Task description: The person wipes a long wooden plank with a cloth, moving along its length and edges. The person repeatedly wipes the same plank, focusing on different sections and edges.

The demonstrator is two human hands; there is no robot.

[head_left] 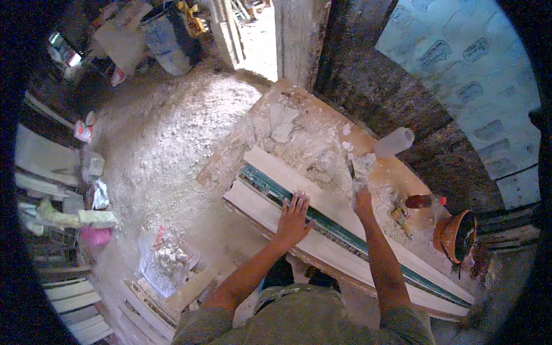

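A dusty floor point(178, 121) spreads across the left, strewn with pale crumbs. The brown surface point(316, 103) lies at an angle on it, coated in white powder and flakes; a light-blue panel point(454, 63) stands at the upper right. The long pale form point(339, 250) runs diagonally along the surface's near side, from upper left to lower right — two pale lengths with a green strip point(345, 237) between them. An orange bucket point(451, 236) sits at the right, and a translucent bottle point(394, 142) by the far edge. The left hand point(294, 221) lies palm down across the form, its grip loose, fingers slightly apart. The right hand point(363, 201) is beyond the form, fingers curled just beside a whitish lump point(363, 164) — whether its grip clamps anything, I cannot tell. Smaller still, a dark red bottle point(418, 201) with a red cap lies near the bucket.
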